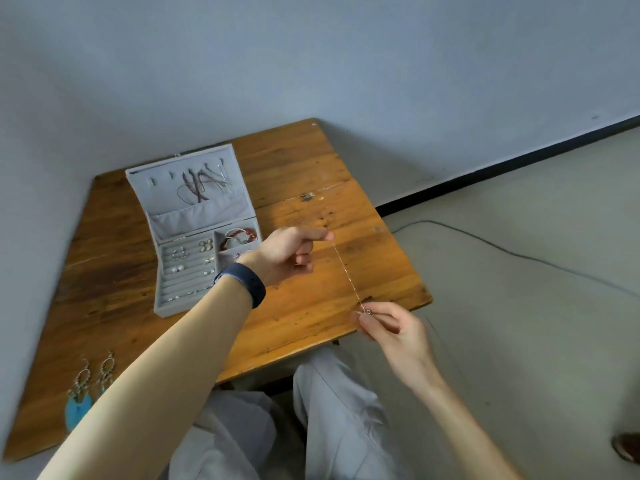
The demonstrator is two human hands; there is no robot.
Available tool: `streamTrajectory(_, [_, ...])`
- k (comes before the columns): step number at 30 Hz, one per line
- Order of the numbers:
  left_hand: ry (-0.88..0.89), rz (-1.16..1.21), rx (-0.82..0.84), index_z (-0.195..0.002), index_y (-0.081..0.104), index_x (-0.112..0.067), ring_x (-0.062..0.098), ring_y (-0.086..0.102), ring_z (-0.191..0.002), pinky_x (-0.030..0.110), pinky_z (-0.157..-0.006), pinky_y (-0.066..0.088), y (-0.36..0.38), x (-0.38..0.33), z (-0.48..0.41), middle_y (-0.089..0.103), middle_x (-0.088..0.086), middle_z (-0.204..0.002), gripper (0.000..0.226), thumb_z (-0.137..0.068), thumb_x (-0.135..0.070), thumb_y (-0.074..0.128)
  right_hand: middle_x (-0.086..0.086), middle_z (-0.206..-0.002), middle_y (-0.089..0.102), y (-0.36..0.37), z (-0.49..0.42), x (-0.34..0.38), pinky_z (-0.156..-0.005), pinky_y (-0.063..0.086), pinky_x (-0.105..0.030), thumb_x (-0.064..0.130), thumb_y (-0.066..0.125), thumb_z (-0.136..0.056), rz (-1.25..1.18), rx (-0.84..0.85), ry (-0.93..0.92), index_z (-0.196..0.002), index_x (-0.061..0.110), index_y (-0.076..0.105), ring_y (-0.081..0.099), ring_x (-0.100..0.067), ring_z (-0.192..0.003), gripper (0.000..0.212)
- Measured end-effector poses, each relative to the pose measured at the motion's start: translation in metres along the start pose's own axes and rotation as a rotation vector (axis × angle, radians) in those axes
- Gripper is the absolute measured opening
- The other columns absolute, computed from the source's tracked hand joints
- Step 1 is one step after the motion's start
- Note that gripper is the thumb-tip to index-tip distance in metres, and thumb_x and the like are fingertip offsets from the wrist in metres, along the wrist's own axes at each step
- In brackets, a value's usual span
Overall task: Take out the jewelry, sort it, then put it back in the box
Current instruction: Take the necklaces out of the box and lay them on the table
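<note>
Silver thin chain (346, 273) stretches taut above the wooden table (311, 174), pinched at its ends by the left hand (291, 252) and right hand (391, 329); the grey jewelry box (194, 230) lies open beside them.

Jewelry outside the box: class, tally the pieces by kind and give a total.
Drop earrings on the table: 2
Thin chain, pinched between left hand and right hand: 1
Total: 3
</note>
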State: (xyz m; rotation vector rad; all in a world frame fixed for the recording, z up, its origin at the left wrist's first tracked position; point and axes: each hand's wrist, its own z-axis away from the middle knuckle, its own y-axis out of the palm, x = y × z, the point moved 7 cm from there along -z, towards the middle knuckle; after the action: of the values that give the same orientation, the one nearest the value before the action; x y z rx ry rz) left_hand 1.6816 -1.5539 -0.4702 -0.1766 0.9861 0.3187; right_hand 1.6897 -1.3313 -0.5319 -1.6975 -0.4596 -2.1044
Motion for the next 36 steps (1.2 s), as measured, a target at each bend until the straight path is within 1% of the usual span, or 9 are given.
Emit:
streamTrajectory(5, [0.142,-0.538,-0.101,-0.096,0.073,-0.016,0.012,0.066,-0.06,0.024,-0.062,0.055,0.005,-0.016,-0.044,0.069,-0.002,-0.079,0.021,-0.098,-0.034,0.062,0.024,-0.083,0.071,-0.027,-0.015,0.009,-0.071,0.041,-0.003,0.027,0.074,-0.087,0.387,-0.229,-0.076,-0.091,0.032,0.076,0.063,0.008,-0.085,0.007])
streamTrajectory(8, [0.217,-0.764,-0.162,-0.098,0.071,-0.023,0.01,0.071,-0.071,0.026,-0.073,0.055,0.004,-0.021,-0.063,0.073,0.0,-0.084,0.018,-0.098,-0.038,0.061,0.018,-0.086,0.071,-0.027,-0.024,0.016,-0.072,0.042,-0.014,0.027,0.072,-0.087,0.571,-0.302,-0.123,-0.09,0.033,0.075,0.062,-0.002,-0.083,0.007])
streamTrajectory(10, [0.258,-0.827,-0.185,-0.104,0.071,-0.021,0.01,0.069,-0.071,0.024,-0.071,0.054,0.006,-0.022,-0.072,0.072,0.0,-0.083,0.02,-0.098,-0.037,0.06,0.015,-0.088,0.071,-0.02,-0.029,0.016,-0.072,0.044,-0.025,0.032,0.068,-0.088,0.654,-0.295,-0.085,-0.095,0.034,0.073,0.062,-0.009,-0.086,0.009])
streamTrajectory(15, [0.412,-0.946,-0.248,-0.105,0.074,-0.022,0.009,0.059,-0.089,0.015,-0.07,0.043,0.012,-0.021,-0.088,0.067,-0.006,-0.106,0.016,-0.096,-0.032,0.064,0.018,-0.09,0.068,-0.013,-0.033,0.01,-0.067,0.04,-0.029,0.045,0.061,-0.088,0.755,-0.259,0.011,-0.103,0.039,0.06,0.059,-0.01,-0.088,0.016])
streamTrajectory(19, [0.487,-0.973,-0.255,-0.098,0.075,-0.024,0.012,0.058,-0.093,0.024,-0.08,0.048,0.013,-0.022,-0.092,0.066,-0.007,-0.103,0.012,-0.091,-0.033,0.071,0.017,-0.088,0.067,-0.011,-0.033,0.013,-0.063,0.041,-0.028,0.045,0.063,-0.086,0.777,-0.234,0.015,-0.095,0.039,0.061,0.058,-0.01,-0.083,0.011])
streamTrajectory(24, [0.536,-0.963,-0.238,-0.094,0.076,-0.022,0.009,0.06,-0.089,0.019,-0.078,0.045,0.004,-0.024,-0.089,0.066,-0.011,-0.095,0.012,-0.086,-0.031,0.077,0.016,-0.082,0.063,0.003,-0.026,0.021,-0.064,0.04,-0.028,0.043,0.063,-0.088,0.818,-0.206,-0.045,-0.094,0.036,0.064,0.053,-0.01,-0.08,0.009])
streamTrajectory(27, [0.558,-1.156,-0.198,-0.096,0.076,-0.021,0.014,0.061,-0.091,0.027,-0.083,0.048,0.004,-0.031,-0.083,0.066,-0.01,-0.095,0.01,-0.088,-0.027,0.075,0.017,-0.074,0.052,0.006,-0.022,0.025,-0.066,0.038,-0.029,0.04,0.065,-0.088,0.841,-0.225,-0.098,-0.092,0.034,0.065,0.047,-0.011,-0.077,0.007])
streamTrajectory(30, [0.529,-1.289,-0.161,-0.099,0.076,-0.02,0.021,0.064,-0.096,0.037,-0.088,0.053,-0.002,-0.033,-0.08,0.071,-0.002,-0.104,0.011,-0.089,-0.025,0.075,0.016,-0.074,0.056,0.011,-0.02,0.024,-0.066,0.041,-0.031,0.036,0.066,-0.086,0.888,-0.249,-0.186,-0.087,0.031,0.063,0.048,-0.013,-0.074,0.006])
streamTrajectory(36, [0.49,-1.028,-0.253,-0.096,0.076,-0.022,0.011,0.059,-0.094,0.027,-0.086,0.049,-0.024,-0.018,-0.075,0.069,-0.007,-0.102,0.011,-0.087,-0.03,0.075,0.009,-0.075,0.055,0.022,-0.014,0.009,-0.06,0.042,-0.036,0.034,0.066,-0.082,0.911,-0.334,-0.356,-0.083,0.026,0.058,0.043,-0.015,-0.072,0.011])
